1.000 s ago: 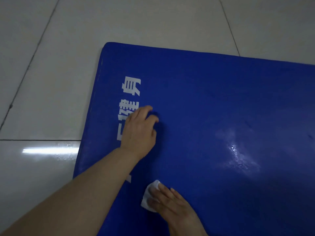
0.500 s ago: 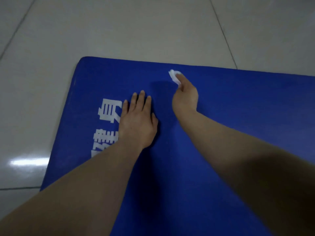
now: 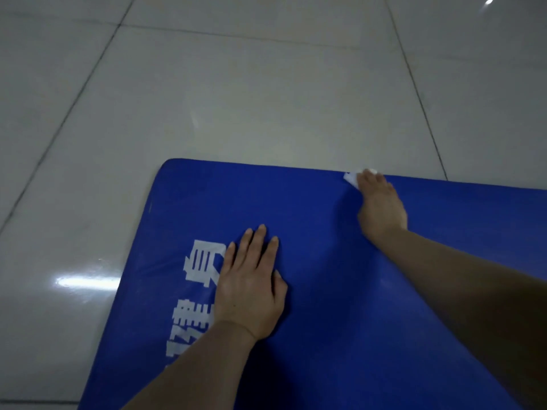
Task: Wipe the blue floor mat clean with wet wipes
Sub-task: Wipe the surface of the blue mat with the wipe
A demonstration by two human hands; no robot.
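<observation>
two bare forearms, hands (image 3: 250,287) seemingly ringless, no sleeves visible

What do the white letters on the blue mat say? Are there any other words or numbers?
"身" in white print on the mat, rotated sideways and partly under the left hand.
The next character looks like "健", but the hand hides part of it.
A third character is cut off by the arm: unreadable.
No other words or numbers.

Glossy pale tiled floor (image 3: 266,99) with dark grout lines, blue mat (image 3: 340,321) flat on it.
</observation>
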